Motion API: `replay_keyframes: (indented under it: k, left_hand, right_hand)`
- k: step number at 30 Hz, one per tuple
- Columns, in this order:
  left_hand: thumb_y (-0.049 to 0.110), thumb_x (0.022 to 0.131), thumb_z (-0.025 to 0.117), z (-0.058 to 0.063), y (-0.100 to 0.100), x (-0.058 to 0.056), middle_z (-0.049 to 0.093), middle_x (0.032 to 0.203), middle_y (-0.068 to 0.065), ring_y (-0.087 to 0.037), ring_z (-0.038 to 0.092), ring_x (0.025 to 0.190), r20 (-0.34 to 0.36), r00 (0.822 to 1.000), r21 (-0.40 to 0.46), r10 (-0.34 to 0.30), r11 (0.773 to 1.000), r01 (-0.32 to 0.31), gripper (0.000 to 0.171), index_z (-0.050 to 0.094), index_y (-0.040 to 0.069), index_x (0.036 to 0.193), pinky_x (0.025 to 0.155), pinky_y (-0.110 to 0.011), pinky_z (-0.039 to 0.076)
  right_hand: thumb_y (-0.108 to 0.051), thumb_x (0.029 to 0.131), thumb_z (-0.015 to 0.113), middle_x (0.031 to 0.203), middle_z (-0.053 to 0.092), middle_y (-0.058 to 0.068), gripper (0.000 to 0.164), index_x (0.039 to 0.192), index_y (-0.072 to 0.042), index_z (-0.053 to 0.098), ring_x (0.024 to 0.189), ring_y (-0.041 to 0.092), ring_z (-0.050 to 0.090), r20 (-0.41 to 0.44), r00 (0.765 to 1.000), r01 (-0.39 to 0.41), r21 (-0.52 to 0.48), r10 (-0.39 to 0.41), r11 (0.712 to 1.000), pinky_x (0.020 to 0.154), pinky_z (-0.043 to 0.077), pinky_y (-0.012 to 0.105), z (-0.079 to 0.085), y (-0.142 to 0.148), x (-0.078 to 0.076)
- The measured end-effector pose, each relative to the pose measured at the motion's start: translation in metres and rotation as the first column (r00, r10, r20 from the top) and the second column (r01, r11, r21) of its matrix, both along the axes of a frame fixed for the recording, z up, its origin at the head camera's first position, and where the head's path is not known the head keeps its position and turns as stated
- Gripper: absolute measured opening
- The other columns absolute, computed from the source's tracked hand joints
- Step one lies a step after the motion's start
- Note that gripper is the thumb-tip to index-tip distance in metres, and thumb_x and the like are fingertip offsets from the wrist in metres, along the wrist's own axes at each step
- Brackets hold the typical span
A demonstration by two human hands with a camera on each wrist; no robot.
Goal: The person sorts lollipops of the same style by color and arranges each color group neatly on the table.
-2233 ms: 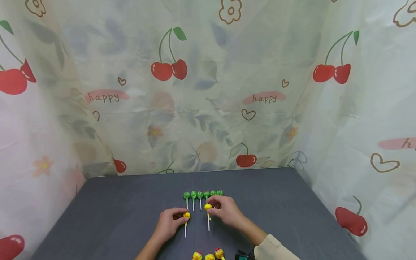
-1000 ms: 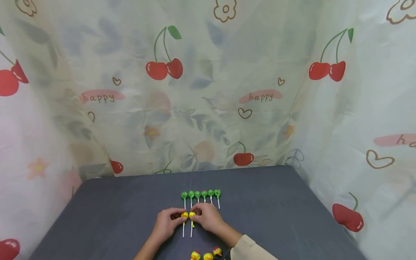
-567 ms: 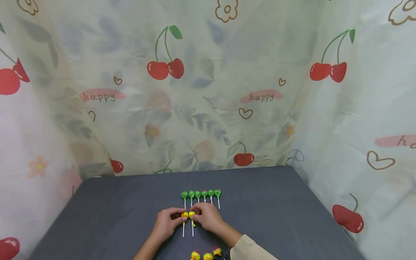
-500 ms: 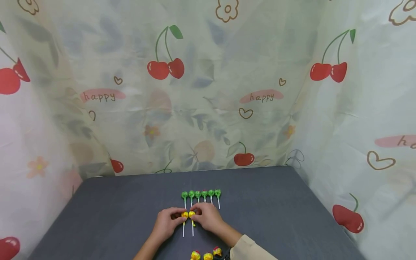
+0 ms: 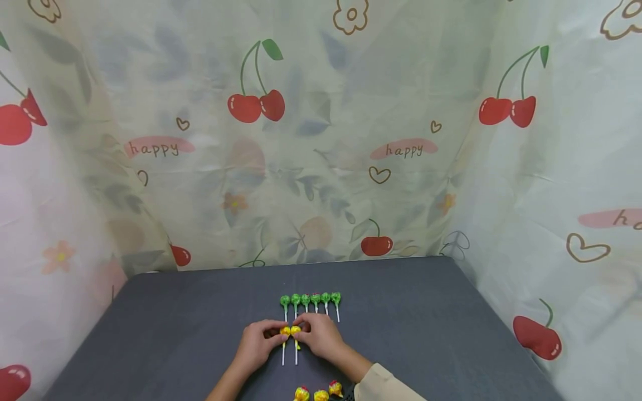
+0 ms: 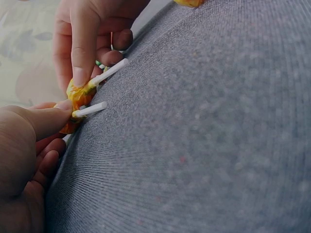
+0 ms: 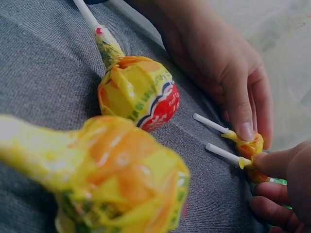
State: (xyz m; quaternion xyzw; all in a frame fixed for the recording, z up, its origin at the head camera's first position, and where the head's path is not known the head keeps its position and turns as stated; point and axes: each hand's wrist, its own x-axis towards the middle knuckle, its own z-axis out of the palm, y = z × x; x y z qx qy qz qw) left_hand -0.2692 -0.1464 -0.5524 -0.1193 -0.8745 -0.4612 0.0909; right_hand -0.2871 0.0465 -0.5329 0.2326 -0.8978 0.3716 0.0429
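Two yellow lollipops stand side by side on the dark grey cloth, heads touching or nearly so, white sticks towards me. My left hand [image 5: 256, 345] pinches the head of the left yellow lollipop [image 5: 285, 331] between thumb and fingers. My right hand [image 5: 321, 334] pinches the right yellow lollipop [image 5: 296, 331] the same way. The left wrist view shows both white sticks [image 6: 112, 71] roughly parallel, with the thumbs on the wrappers. Just beyond my hands lies a row of several green lollipops [image 5: 305, 301], some of their sticks hidden behind the right hand.
Three more yellow lollipops [image 5: 321, 395] lie at the near edge of the head view, partly cut off. Two of them loom large in the right wrist view, one with a red label [image 7: 136, 90]. A patterned curtain [image 5: 311, 167] encloses the grey table [image 5: 190, 312].
My right hand has brought its yellow lollipop left and nearer, up beside the one in my left hand. Over the last half second it has shifted only slightly left.
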Motion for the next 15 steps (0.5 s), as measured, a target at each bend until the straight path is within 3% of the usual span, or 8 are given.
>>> replay_keyframes:
  k: [15]
  left_hand:
    - [0.018, 0.08, 0.08, 0.0, 0.0, 0.0, 0.068, 0.083, 0.005, -0.007, 0.059, 0.068, 0.002, 1.0, -0.004, 0.003, 1.0, -0.003, 0.022, 0.076, 0.011, 0.101, 0.06, -0.024, 0.047]
  right_hand:
    - [-0.015, 0.081, 0.078, 0.065, 0.055, -0.011, 0.02, 0.099, -0.012, 0.071, 0.055, 0.004, 0.049, 0.054, 0.999, 0.001, -0.048, 0.002, 0.999, 0.052, 0.04, 0.024, 0.011, 0.007, 0.003]
